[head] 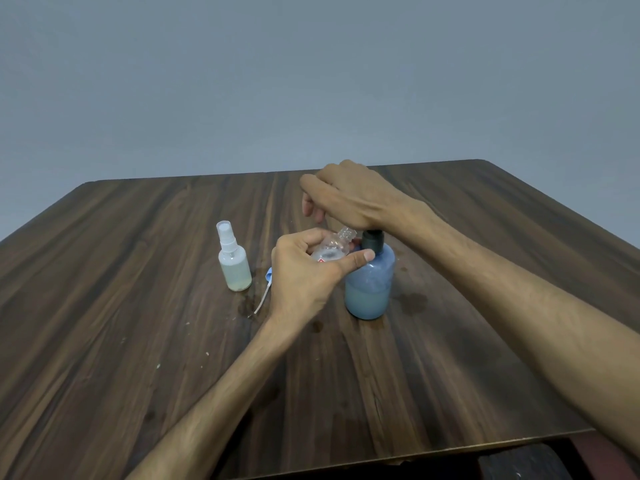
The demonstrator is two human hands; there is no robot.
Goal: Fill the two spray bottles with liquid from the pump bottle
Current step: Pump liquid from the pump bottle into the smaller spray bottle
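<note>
Left hand (304, 268) gripping tilted clear plastic spray bottle (332, 245) beside blue pump bottle (370, 282); right hand (349, 195) pressing pump, fingers loosely curled.

The pump bottle (370, 282) is translucent blue with a black collar; the capped spray bottle (233, 263) is milky white; the table (138, 271) is dark streaked wood.

Pump bottle (370, 285): pump head hidden beneath right hand (349, 195). Small clear bottle (332, 247): lower body covered by left hand (304, 271), label unreadable. Blue sprayer cap (268, 274): partly hidden behind that hand.
</note>
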